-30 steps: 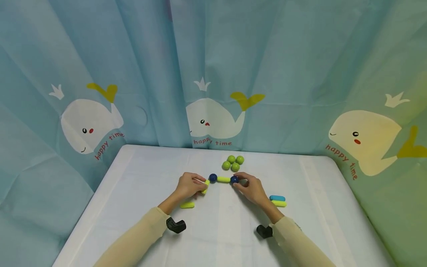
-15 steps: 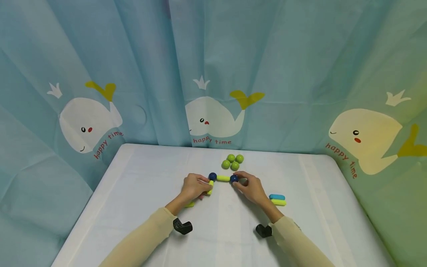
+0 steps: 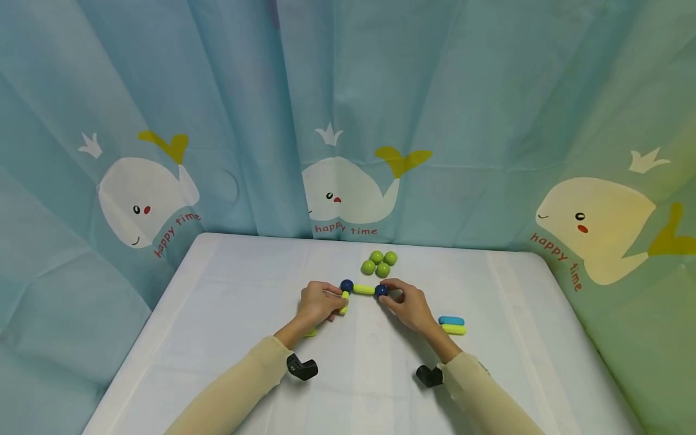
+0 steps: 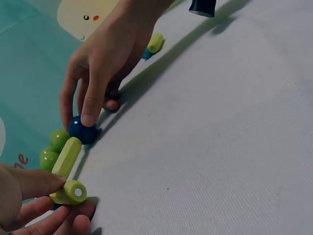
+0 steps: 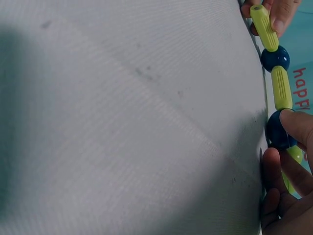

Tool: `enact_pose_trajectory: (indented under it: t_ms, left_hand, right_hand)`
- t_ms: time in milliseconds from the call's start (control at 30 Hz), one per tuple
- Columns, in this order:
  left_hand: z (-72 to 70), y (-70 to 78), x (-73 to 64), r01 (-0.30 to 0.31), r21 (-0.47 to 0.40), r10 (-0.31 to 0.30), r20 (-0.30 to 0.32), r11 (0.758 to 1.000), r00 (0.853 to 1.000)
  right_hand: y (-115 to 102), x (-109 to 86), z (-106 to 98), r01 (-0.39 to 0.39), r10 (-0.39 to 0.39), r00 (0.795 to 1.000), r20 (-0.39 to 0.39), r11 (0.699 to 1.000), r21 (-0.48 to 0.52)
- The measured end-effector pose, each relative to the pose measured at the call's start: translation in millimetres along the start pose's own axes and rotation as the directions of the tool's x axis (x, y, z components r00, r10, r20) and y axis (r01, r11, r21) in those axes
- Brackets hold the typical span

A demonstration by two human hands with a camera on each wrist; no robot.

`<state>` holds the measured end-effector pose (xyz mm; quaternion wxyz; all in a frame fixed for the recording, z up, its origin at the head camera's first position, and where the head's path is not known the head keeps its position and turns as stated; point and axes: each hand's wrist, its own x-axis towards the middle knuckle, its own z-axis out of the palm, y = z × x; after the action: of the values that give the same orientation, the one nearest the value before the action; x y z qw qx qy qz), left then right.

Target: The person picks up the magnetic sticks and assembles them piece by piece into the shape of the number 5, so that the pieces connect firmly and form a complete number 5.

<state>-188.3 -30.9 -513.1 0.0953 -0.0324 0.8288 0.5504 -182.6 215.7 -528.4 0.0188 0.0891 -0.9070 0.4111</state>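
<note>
My left hand [image 3: 318,303] pinches a ridged yellow-green rod [image 3: 345,304] between thumb and fingers. The rod's far end meets a dark blue ball [image 3: 347,286]. From that ball a second yellow-green rod [image 3: 364,290] runs right to another dark blue ball [image 3: 382,291], which my right hand [image 3: 409,307] pinches. In the right wrist view the rod in the left hand [image 5: 264,27], the first ball [image 5: 275,58], the middle rod [image 5: 281,88] and the second ball [image 5: 279,130] form a chain. A pale disc shows on the held rod's near end in the left wrist view.
Several green balls [image 3: 379,264] sit grouped behind the chain. A blue rod [image 3: 451,321] and a yellow-green rod [image 3: 454,330] lie side by side at right. Another yellow-green rod [image 3: 311,333] is mostly hidden by the left wrist. A whale-print curtain [image 3: 467,109] hangs behind the white table [image 3: 228,284].
My left hand has moved right and slightly away from me with its rod, bringing the rod's end up to the left blue ball. The right hand has stayed nearly still on its ball.
</note>
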Motion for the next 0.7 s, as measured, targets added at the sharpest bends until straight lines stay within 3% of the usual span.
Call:
enact_pose_trajectory:
  t_ms: [267,700]
  left_hand:
    - [2.4,1.9,2.3,0.005,0.020,-0.005,-0.023,1.000,1.000]
    - [1.3,-0.2,2.5,-0.051,0.024,0.051,0.009,0.998,0.999]
  right_hand:
    - [0.7,-0.1,-0.6,0.010,-0.010,1.000,-0.001,1.000,0.004]
    - [0.2,0.5,-1.3,-0.022,0.023,1.000,0.018,1.000,-0.013]
